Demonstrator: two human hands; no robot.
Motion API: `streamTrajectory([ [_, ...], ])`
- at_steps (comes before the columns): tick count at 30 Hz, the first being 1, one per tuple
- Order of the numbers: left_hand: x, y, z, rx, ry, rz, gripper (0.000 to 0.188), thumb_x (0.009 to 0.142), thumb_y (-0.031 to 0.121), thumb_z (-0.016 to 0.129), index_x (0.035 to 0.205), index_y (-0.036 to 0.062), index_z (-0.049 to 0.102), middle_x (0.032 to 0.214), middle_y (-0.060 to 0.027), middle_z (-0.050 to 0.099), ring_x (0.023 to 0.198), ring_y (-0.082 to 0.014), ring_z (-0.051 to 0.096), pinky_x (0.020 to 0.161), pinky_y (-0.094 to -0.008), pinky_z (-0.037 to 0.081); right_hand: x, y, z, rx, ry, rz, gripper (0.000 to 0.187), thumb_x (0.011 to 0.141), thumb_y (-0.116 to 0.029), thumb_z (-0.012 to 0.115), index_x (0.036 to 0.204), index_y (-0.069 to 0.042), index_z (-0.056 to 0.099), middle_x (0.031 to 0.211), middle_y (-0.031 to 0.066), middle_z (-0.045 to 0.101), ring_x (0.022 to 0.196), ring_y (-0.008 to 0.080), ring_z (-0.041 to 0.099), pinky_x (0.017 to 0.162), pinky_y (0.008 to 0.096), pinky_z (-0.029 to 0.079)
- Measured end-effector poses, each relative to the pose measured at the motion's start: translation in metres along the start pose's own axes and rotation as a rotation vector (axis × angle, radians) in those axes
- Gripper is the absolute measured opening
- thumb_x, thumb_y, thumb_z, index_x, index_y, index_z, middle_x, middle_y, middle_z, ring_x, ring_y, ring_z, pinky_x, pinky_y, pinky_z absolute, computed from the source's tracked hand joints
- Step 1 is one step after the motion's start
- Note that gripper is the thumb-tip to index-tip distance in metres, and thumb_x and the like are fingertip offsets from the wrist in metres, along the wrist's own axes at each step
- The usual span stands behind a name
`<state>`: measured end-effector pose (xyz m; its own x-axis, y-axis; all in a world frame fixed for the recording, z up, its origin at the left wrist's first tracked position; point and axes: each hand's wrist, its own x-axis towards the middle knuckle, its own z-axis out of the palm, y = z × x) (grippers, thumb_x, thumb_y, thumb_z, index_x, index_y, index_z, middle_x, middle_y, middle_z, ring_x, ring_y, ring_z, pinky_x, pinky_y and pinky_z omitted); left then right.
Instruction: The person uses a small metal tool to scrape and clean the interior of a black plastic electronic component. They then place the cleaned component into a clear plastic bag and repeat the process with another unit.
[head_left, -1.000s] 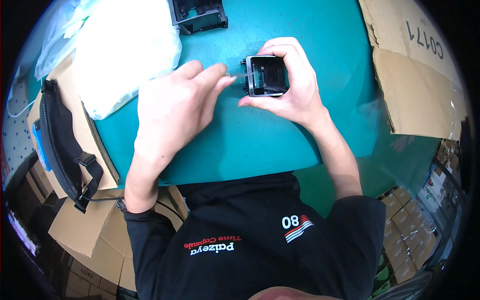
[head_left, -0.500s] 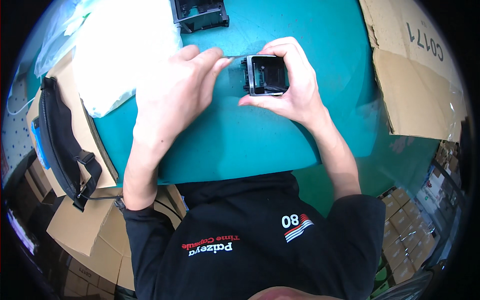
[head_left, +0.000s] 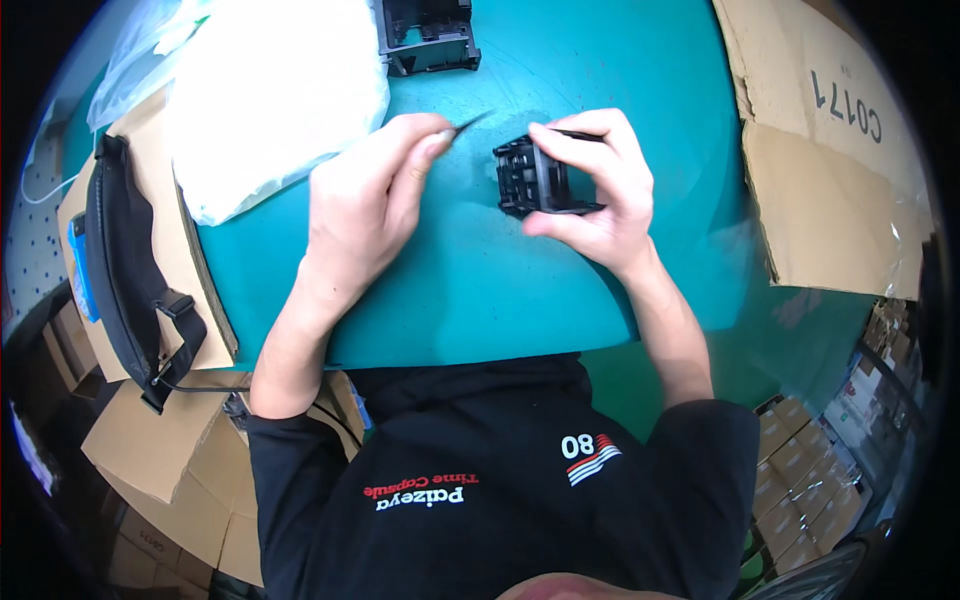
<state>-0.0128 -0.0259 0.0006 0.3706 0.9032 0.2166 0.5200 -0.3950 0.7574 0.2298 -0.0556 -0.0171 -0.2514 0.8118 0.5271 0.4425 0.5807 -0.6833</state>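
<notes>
My right hand (head_left: 618,190) grips a black plastic housing (head_left: 528,178), box-shaped and hollow, thumb on its near side and fingers over its far side. Its ribbed, slotted face is turned toward my left hand (head_left: 370,195). Pinched between that hand's thumb and forefinger is a thin, dark, pointed tool (head_left: 470,124); its tip points up and to the right, apart from the housing, and its exact kind is unclear. A second black plastic housing (head_left: 435,58) of similar make sits on the green table mat (head_left: 480,290) at the far edge of the view.
At the far left lies a white plastic bag (head_left: 270,110), overexposed. A black belt pouch (head_left: 125,250) rests on cardboard (head_left: 185,220) at the left edge. An open cardboard box (head_left: 830,190) stands at right. Stacked small cartons (head_left: 800,460) are beyond the table, lower right.
The housing in my right hand has tipped, so its slotted side shows instead of its open end. My left hand has shifted slightly right and down, with the tool now angled upward.
</notes>
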Motion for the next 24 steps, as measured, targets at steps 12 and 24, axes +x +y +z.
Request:
streamTrajectory([
  [12,-0.008,0.016,0.006,-0.333,-0.12,0.099,0.024,0.098,0.006,0.064,0.12,-0.0003,0.072,0.106,-0.0148,0.076,0.088,-0.0235,0.074,0.076,-0.0302,0.057,-0.018,-0.014,0.02,0.969,0.072,0.385,0.096,0.075,-0.057,0.085,0.134,0.012,0.053,0.123,0.0128,0.054,0.12,0.024,0.057,0.104,0.0394,0.048],
  [24,-0.011,0.021,-0.001,-0.283,-0.165,0.105,0.024,0.096,0.002,0.064,0.118,-0.0016,0.073,0.11,-0.0135,0.077,0.089,-0.0223,0.075,0.078,-0.0292,0.058,-0.022,-0.008,0.02,0.984,0.022,0.297,0.1,0.075,-0.06,0.083,0.134,0.014,0.051,0.126,0.0152,0.054,0.121,0.0264,0.056,0.105,0.0416,0.047],
])
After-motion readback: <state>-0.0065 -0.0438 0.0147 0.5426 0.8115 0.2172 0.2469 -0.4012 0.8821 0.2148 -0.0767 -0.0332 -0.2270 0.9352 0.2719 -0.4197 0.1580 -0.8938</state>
